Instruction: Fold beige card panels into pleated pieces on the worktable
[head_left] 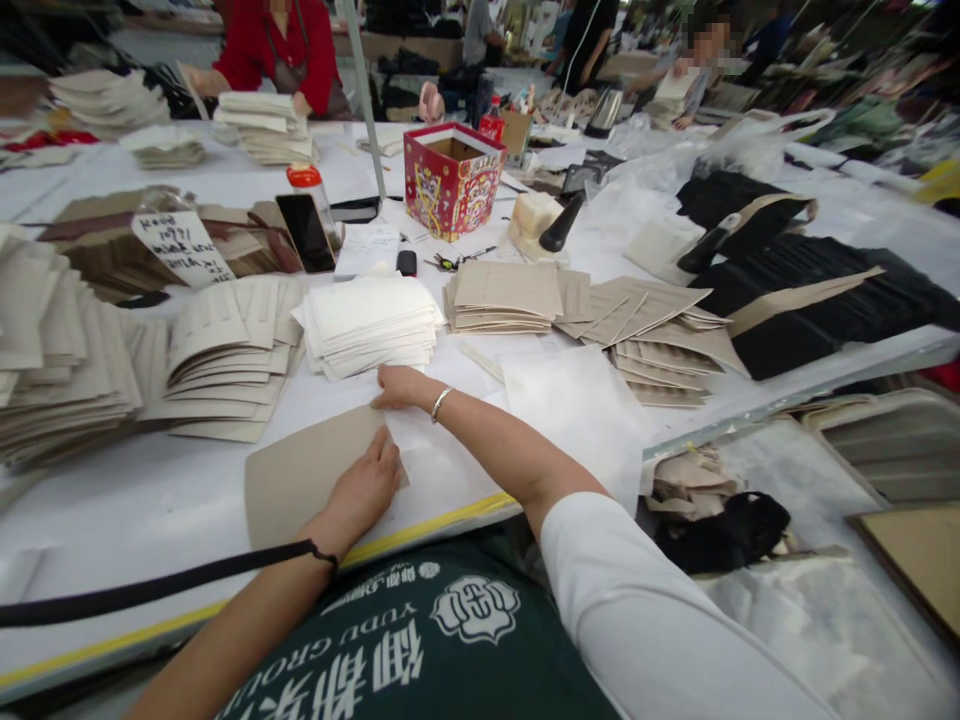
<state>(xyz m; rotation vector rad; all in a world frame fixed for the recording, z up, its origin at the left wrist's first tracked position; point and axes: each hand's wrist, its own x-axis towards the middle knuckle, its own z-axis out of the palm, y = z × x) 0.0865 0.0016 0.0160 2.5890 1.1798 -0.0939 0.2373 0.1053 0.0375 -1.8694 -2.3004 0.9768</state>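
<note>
A beige flat panel (300,470), seemingly fabric or leather, lies on the white table in front of me. My left hand (367,485), with a black band at the wrist, is closed at the panel's right edge, fingers curled together. At the panel's upper right corner, my right hand (403,388), with a silver bracelet, pinches the edge between thumb and fingers. Just beyond it stands a stack of white sheets (371,320). To the left are fanned beige pieces (225,350), and a stack of tan pieces (506,295) lies farther right.
A red patterned box (454,180), a phone (306,232) leaning on a bottle, and keys (457,262) are farther back. Black pieces (817,290) lie at right. A yellow strip (442,515) runs along the table's near edge. A person in red (277,60) works opposite.
</note>
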